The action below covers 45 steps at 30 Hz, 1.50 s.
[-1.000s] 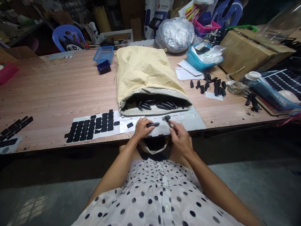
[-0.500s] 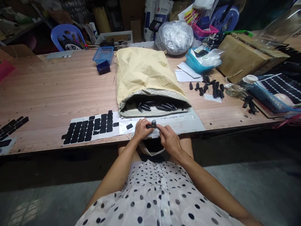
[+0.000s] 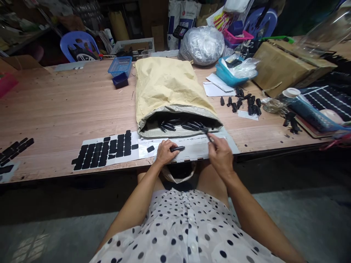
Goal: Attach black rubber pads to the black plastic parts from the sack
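Note:
My left hand (image 3: 165, 152) is closed on a slim black glossy part (image 3: 178, 148), which lies level and points right, just over the board at the table's front edge. My right hand (image 3: 221, 153) pinches a small dark piece (image 3: 208, 134) at the lower right of the bag's mouth; its exact kind is blurred. In front of both hands lies a large tan paper sack (image 3: 167, 82), its open mouth facing me. Several shiny black parts (image 3: 192, 125) rest inside that mouth. A grey-white board (image 3: 192, 148) is under my hands.
A sheet of black rounded stickers (image 3: 102, 151) lies to the left, with one loose black sticker (image 3: 150, 148) near my left hand. Loose black parts (image 3: 251, 102) are scattered at the right, near a cardboard box (image 3: 285, 69). A blue basket (image 3: 120, 65) stands behind.
My right hand has moved right, away from my left hand, to the sack's mouth with a dark piece. The rounded head seen at the left hand's part no longer shows there.

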Available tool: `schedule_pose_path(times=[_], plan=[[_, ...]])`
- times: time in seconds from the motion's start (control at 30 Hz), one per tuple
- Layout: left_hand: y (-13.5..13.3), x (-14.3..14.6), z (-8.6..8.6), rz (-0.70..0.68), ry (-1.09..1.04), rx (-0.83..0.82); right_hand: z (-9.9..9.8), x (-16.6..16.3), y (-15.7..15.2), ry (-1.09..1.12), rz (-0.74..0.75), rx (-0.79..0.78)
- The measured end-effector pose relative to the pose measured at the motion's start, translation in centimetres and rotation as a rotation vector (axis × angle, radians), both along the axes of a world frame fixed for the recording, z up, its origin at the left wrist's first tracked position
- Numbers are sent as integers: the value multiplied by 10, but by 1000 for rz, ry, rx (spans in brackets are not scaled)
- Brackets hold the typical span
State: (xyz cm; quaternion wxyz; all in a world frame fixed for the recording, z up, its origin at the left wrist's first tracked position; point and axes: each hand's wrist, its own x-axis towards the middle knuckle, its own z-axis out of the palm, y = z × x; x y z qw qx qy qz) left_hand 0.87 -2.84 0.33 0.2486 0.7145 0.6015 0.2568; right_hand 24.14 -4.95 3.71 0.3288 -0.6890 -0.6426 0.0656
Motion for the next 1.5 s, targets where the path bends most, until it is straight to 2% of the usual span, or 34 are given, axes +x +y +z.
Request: schedule_pose_path(times=[0.13, 0.23, 0.33, 0.5, 0.6, 0.8, 0.93, 1.03, 1.13, 1.27, 1.37, 1.43, 1.5], plan=[[-1, -1, 0, -16, 12, 13, -7, 57, 39, -71, -381, -97], [-1, -3, -2, -19, 12, 24, -20, 84, 60, -96, -503, -184], [0, -5, -5, -25, 10, 27, -36, 89, 69, -120, -531, -181], [-1, -11, -3, -69, 32, 29, -52, 80, 72, -176, -554, -52], [-11, -15, -2, -151, 48, 59, -53, 77, 72, -196, -540, -64], [-48, -12, -7, -377, 136, 127, -52, 77, 73, -205, -537, -79], [-60, -5, -11, -394, 228, 133, -53, 76, 73, -205, -537, -54], [-61, -3, -9, -368, 196, 161, -54, 76, 72, -198, -530, -67], [-46, -6, -1, -225, 95, 191, -56, 76, 73, -191, -514, -62], [9, -21, 23, 232, 3, 108, -59, 77, 74, -196, -513, -52], [57, -30, 41, 539, 78, -46, -59, 75, 75, -202, -514, -78], [80, -31, 49, 642, 162, -143, -58, 74, 75, -204, -511, -90], [94, -30, 54, 686, 228, -242, -56, 73, 75, -205, -508, -91]])
